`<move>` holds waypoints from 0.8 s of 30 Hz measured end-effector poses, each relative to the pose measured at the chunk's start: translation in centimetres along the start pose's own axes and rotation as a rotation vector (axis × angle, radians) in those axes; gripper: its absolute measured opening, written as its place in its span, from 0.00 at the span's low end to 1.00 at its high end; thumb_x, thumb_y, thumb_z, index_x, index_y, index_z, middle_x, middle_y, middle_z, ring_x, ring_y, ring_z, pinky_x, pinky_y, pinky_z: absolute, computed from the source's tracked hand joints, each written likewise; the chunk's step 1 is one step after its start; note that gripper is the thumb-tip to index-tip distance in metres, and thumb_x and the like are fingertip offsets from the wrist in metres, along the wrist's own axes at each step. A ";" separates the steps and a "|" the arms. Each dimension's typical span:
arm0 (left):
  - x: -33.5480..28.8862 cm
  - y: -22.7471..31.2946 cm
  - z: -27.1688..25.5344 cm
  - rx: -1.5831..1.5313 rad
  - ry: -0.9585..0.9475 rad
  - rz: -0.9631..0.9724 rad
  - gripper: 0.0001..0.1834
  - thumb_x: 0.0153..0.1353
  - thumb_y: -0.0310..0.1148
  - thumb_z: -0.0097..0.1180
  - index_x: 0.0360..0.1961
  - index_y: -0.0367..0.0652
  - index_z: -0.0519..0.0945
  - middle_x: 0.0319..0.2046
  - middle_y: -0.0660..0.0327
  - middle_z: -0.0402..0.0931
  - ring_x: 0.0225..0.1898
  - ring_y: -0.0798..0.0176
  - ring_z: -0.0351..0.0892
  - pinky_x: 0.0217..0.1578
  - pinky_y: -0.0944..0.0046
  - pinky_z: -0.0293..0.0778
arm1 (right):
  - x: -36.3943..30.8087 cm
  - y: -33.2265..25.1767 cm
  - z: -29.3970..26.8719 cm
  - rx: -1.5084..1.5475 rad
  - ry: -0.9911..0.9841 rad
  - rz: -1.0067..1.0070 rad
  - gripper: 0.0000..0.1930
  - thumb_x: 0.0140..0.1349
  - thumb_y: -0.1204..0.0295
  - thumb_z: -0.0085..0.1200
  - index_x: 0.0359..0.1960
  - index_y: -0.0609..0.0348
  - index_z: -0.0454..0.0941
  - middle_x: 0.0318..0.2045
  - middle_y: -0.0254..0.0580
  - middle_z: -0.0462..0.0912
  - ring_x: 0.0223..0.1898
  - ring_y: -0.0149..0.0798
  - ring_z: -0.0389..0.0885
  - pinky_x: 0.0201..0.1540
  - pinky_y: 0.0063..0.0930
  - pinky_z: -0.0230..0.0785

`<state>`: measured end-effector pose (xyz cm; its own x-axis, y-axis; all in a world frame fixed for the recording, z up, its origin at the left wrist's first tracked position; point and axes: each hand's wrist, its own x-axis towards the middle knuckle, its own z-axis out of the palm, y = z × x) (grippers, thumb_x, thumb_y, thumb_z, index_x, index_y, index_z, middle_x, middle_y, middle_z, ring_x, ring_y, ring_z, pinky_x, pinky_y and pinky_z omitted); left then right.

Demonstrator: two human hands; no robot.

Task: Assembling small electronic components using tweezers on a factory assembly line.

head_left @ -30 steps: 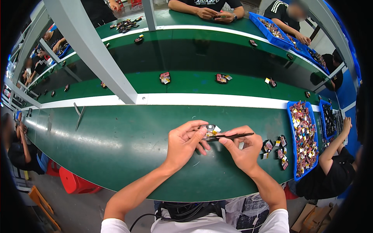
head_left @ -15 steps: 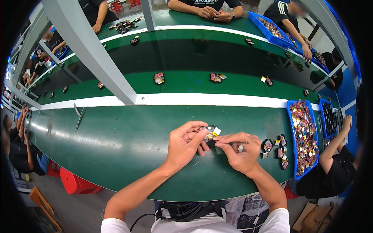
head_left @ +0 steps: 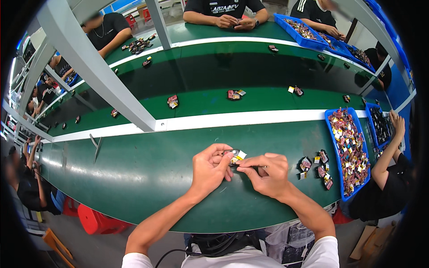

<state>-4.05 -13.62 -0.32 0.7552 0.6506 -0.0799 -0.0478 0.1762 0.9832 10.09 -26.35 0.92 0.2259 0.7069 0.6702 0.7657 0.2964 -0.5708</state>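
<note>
My left hand [head_left: 209,172] is closed around a small black plastic housing [head_left: 234,152], with a white-and-yellow battery piece [head_left: 240,156] sticking up from its far right side. My right hand [head_left: 268,175] pinches a thin dark metal tool [head_left: 261,166], its near end pressed to the housing's right edge. The fingertips cover the contact point. Both hands are just above the green table [head_left: 147,178]. Right of them lie several filled housings [head_left: 305,164] with reddish boards.
A blue tray [head_left: 347,196] piled with boards and batteries stands right; another blue tray [head_left: 380,125] of black parts lies beyond. Metal tweezers [head_left: 96,148] lie left. Past the white ledge [head_left: 246,118], a conveyor belt [head_left: 201,103] carries housings. A grey post [head_left: 105,71] rises left; co-workers sit around.
The view has tilted slightly. Housings on the belt have shifted left. Both hands keep their grips, the tool still at the housing. A co-worker at far right has drawn an arm back from the trays.
</note>
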 end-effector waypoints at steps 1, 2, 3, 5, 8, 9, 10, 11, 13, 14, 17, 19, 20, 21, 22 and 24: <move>0.3 0.3 0.0 0.035 -0.003 0.006 0.09 0.68 0.22 0.56 0.45 0.25 0.76 0.28 0.52 0.81 0.19 0.64 0.81 0.17 0.68 0.77 | 0.2 0.0 -0.1 0.000 0.007 -0.004 0.09 0.48 0.80 0.71 0.30 0.55 0.85 0.28 0.34 0.89 0.11 0.25 0.69 0.18 0.20 0.61; 1.1 1.1 -0.2 0.070 0.020 -0.007 0.09 0.67 0.22 0.55 0.45 0.25 0.76 0.27 0.53 0.80 0.19 0.64 0.81 0.16 0.67 0.77 | 0.5 0.0 -0.1 0.040 0.090 0.051 0.09 0.48 0.80 0.71 0.30 0.56 0.85 0.29 0.35 0.89 0.11 0.24 0.68 0.18 0.19 0.60; 2.6 1.9 -0.3 0.097 0.031 -0.026 0.09 0.67 0.22 0.55 0.44 0.25 0.76 0.26 0.54 0.79 0.19 0.63 0.81 0.16 0.67 0.77 | 0.5 0.1 -0.4 0.067 0.172 0.115 0.09 0.49 0.80 0.71 0.31 0.57 0.85 0.31 0.36 0.90 0.11 0.22 0.67 0.18 0.18 0.59; 6.4 2.3 -1.6 0.176 0.092 0.067 0.08 0.68 0.23 0.53 0.43 0.27 0.76 0.25 0.55 0.78 0.18 0.63 0.81 0.16 0.67 0.77 | 0.7 0.2 -0.7 0.103 0.236 0.162 0.09 0.50 0.81 0.71 0.32 0.60 0.84 0.34 0.38 0.90 0.12 0.20 0.65 0.17 0.16 0.57; 13.4 2.6 -5.1 0.226 0.236 0.164 0.07 0.68 0.25 0.54 0.40 0.28 0.77 0.25 0.56 0.80 0.19 0.65 0.82 0.18 0.69 0.78 | 0.8 0.3 -0.6 0.130 0.257 0.181 0.10 0.51 0.81 0.70 0.35 0.61 0.83 0.38 0.38 0.90 0.11 0.20 0.63 0.17 0.15 0.56; 14.7 3.4 -5.4 0.357 0.317 0.172 0.07 0.68 0.25 0.54 0.39 0.29 0.78 0.24 0.57 0.79 0.19 0.68 0.81 0.17 0.70 0.76 | 0.7 0.5 -0.5 0.133 0.264 0.174 0.10 0.51 0.81 0.70 0.35 0.61 0.83 0.38 0.38 0.90 0.11 0.20 0.63 0.17 0.15 0.56; 15.7 3.9 -5.3 0.542 0.382 0.099 0.08 0.67 0.28 0.56 0.39 0.32 0.81 0.28 0.53 0.81 0.23 0.59 0.84 0.21 0.61 0.78 | 0.5 1.0 -0.4 0.108 0.247 0.149 0.10 0.51 0.81 0.70 0.35 0.60 0.83 0.38 0.39 0.90 0.11 0.20 0.62 0.17 0.16 0.56; 16.3 3.5 -6.3 0.547 0.373 0.104 0.08 0.67 0.28 0.56 0.39 0.32 0.81 0.28 0.53 0.81 0.23 0.59 0.84 0.21 0.61 0.78 | 0.4 1.3 -0.4 0.084 0.230 0.124 0.10 0.51 0.81 0.70 0.35 0.60 0.83 0.39 0.39 0.90 0.11 0.21 0.62 0.18 0.16 0.57; 17.6 2.8 -8.5 1.402 0.637 0.684 0.09 0.65 0.30 0.57 0.36 0.33 0.82 0.35 0.46 0.80 0.26 0.43 0.84 0.25 0.49 0.79 | 0.7 1.1 0.1 0.084 0.262 0.148 0.10 0.51 0.80 0.71 0.35 0.58 0.84 0.28 0.35 0.88 0.10 0.21 0.60 0.17 0.18 0.56; 18.2 2.8 -8.8 1.379 0.627 0.614 0.10 0.63 0.32 0.58 0.37 0.34 0.82 0.38 0.44 0.79 0.29 0.39 0.83 0.29 0.45 0.78 | 0.5 1.5 0.1 0.069 0.234 0.153 0.10 0.51 0.79 0.71 0.35 0.57 0.85 0.22 0.32 0.83 0.10 0.21 0.60 0.17 0.18 0.55; 18.6 3.7 -6.5 1.335 0.630 0.573 0.11 0.61 0.34 0.60 0.37 0.36 0.85 0.39 0.44 0.80 0.33 0.38 0.83 0.36 0.44 0.78 | 0.0 2.2 0.3 0.071 0.240 0.168 0.10 0.50 0.77 0.72 0.35 0.55 0.86 0.10 0.27 0.68 0.10 0.23 0.58 0.17 0.20 0.52; 19.1 3.7 -5.0 1.085 0.368 0.616 0.12 0.58 0.35 0.63 0.35 0.35 0.87 0.32 0.48 0.84 0.34 0.44 0.85 0.38 0.54 0.80 | -0.2 2.3 0.3 0.018 0.234 0.103 0.10 0.50 0.76 0.72 0.34 0.54 0.86 0.10 0.28 0.69 0.09 0.24 0.59 0.17 0.22 0.53; 19.1 3.7 -3.9 1.023 0.303 0.457 0.09 0.57 0.31 0.63 0.34 0.36 0.87 0.31 0.47 0.84 0.35 0.45 0.85 0.40 0.53 0.79 | -0.2 2.3 0.4 0.022 0.237 0.101 0.10 0.50 0.76 0.72 0.34 0.54 0.86 0.10 0.28 0.69 0.09 0.24 0.59 0.17 0.22 0.53; 19.6 3.5 -3.3 1.010 0.285 0.442 0.09 0.56 0.31 0.65 0.33 0.35 0.87 0.28 0.50 0.85 0.33 0.50 0.86 0.38 0.56 0.79 | -0.2 2.2 0.4 0.023 0.241 0.102 0.10 0.49 0.76 0.72 0.34 0.54 0.86 0.10 0.28 0.69 0.09 0.25 0.59 0.17 0.22 0.53; 19.8 3.4 -3.4 0.973 0.222 0.344 0.10 0.56 0.32 0.66 0.33 0.34 0.87 0.27 0.52 0.85 0.29 0.56 0.85 0.35 0.60 0.78 | -0.2 2.2 0.5 0.024 0.246 0.102 0.10 0.49 0.75 0.73 0.33 0.54 0.86 0.10 0.28 0.68 0.09 0.25 0.60 0.17 0.22 0.54; 20.1 3.3 -3.6 0.935 0.155 0.249 0.11 0.57 0.33 0.67 0.32 0.33 0.86 0.25 0.54 0.85 0.25 0.63 0.83 0.33 0.64 0.77 | 0.0 1.9 0.7 0.027 0.231 0.105 0.10 0.49 0.75 0.73 0.33 0.54 0.85 0.10 0.28 0.69 0.09 0.25 0.60 0.17 0.23 0.54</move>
<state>8.61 2.74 0.70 0.6964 0.6914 0.1923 0.3935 -0.5920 0.7033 11.12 -25.37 -0.44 0.4371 0.5699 0.6958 0.7155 0.2485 -0.6530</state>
